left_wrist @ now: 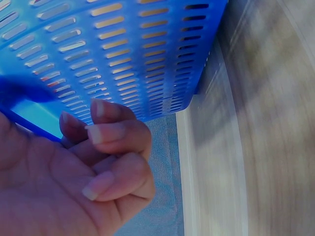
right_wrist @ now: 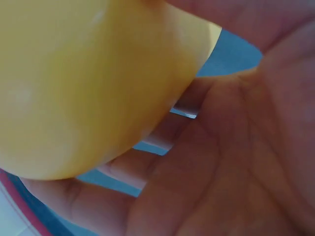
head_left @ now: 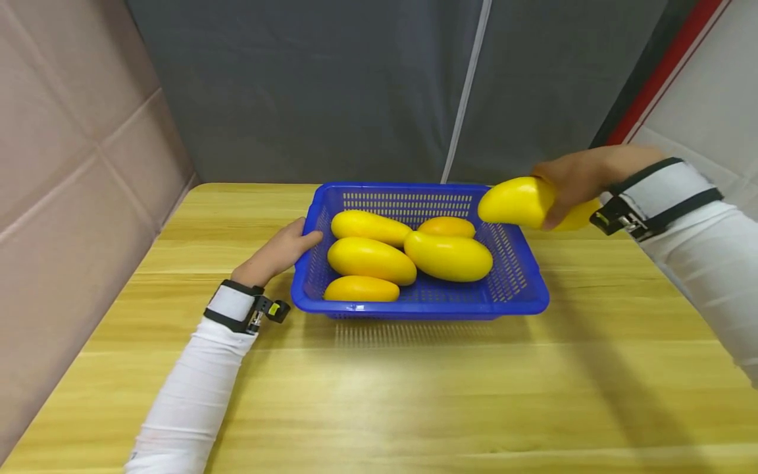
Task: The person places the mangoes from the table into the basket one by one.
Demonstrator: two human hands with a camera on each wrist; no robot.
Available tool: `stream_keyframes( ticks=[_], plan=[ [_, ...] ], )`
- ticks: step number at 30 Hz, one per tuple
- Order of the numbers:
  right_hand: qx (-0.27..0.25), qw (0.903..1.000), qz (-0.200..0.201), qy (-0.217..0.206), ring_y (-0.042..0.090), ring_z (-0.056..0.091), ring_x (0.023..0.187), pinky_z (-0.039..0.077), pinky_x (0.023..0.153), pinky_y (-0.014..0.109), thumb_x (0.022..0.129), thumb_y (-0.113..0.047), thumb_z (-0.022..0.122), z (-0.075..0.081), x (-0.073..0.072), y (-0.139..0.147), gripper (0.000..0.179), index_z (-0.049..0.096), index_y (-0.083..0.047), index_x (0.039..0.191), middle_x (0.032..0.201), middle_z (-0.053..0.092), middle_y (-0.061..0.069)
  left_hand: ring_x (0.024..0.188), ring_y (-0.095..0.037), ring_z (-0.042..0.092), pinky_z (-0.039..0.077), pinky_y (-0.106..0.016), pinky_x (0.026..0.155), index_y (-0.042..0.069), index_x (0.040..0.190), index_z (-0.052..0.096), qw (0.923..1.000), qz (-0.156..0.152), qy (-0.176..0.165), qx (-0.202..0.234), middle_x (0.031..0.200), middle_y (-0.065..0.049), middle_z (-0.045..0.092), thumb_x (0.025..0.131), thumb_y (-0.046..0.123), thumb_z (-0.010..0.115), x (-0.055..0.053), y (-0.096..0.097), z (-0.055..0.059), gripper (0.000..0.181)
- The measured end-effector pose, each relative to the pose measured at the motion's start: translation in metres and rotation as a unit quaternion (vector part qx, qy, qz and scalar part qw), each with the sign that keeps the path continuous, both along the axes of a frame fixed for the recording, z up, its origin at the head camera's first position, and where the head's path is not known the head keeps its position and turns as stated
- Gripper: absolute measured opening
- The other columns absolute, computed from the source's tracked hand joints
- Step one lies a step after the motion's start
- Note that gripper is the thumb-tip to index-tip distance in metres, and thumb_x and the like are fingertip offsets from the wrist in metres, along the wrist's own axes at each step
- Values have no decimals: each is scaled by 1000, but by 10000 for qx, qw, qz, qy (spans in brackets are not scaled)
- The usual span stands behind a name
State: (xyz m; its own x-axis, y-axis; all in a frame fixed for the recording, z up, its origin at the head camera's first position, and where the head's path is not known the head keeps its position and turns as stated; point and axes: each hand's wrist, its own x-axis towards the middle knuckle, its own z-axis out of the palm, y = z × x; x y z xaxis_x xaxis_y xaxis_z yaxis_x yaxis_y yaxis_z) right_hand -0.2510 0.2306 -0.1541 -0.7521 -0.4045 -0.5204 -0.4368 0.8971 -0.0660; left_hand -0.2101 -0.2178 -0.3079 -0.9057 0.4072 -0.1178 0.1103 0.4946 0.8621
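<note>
A blue plastic basket (head_left: 426,307) stands on the wooden table, with several yellow mangoes (head_left: 448,257) lying in it. My left hand (head_left: 283,249) holds the basket's left end, thumb hooked over the rim. In the left wrist view, the curled fingers of that hand (left_wrist: 106,152) show against the slotted side wall (left_wrist: 128,59). Up over the basket's right back corner, my right hand (head_left: 577,181) grips another mango (head_left: 514,201) by its middle, thumb on the near side. Its fingers (right_wrist: 83,201) wrap the mango (right_wrist: 83,88) in the right wrist view.
The wooden table (head_left: 379,401) reaches toward me and to both sides of the basket. Behind it hangs a grey curtain (head_left: 308,92) with a pale seam. A pinkish tiled wall (head_left: 71,131) rises at left; a white wall (head_left: 725,99) with a red strip stands at right.
</note>
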Motion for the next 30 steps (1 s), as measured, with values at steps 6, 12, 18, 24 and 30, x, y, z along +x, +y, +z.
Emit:
stream_keyframes(
  ticks=[6,12,18,24,30],
  plan=[
    [-155,9999,-58,22,30,49,96,42,88,53,73,-48,78,-5,11,-20,86,37,2,129,107,50,11,87,-31,68,56,-40,73,-1,144,27,10000,47,-25,-16,116,-25,57,103,25,38,0,0,2,50],
    [-195,9996,-64,-181,29,52,96,45,87,54,72,-50,79,-15,21,-41,88,37,0,131,107,54,10,87,-30,68,56,-39,73,-1,144,26,9999,80,-30,-80,116,-25,57,103,26,38,0,-1,2,50],
    [-267,9987,300,-311,28,52,98,45,89,53,73,-49,78,-21,31,-62,84,40,-2,131,108,54,8,86,-30,68,56,-39,72,-2,142,28,10000,59,-59,26,114,-26,59,103,24,38,0,-2,1,48],
    [-260,9973,585,-351,29,50,103,41,95,53,73,-47,79,-32,42,-78,83,41,-2,132,110,54,9,85,-30,69,56,-39,72,-2,141,29,10000,2,-32,92,112,-25,60,103,25,38,0,-3,0,47],
    [-184,9958,756,-478,29,50,100,41,95,51,75,-48,77,-39,47,-88,79,42,-2,129,105,53,9,86,-30,68,56,-39,73,-2,143,29,10000,43,-25,9,114,-25,59,103,25,38,1,-2,1,49]
  ],
)
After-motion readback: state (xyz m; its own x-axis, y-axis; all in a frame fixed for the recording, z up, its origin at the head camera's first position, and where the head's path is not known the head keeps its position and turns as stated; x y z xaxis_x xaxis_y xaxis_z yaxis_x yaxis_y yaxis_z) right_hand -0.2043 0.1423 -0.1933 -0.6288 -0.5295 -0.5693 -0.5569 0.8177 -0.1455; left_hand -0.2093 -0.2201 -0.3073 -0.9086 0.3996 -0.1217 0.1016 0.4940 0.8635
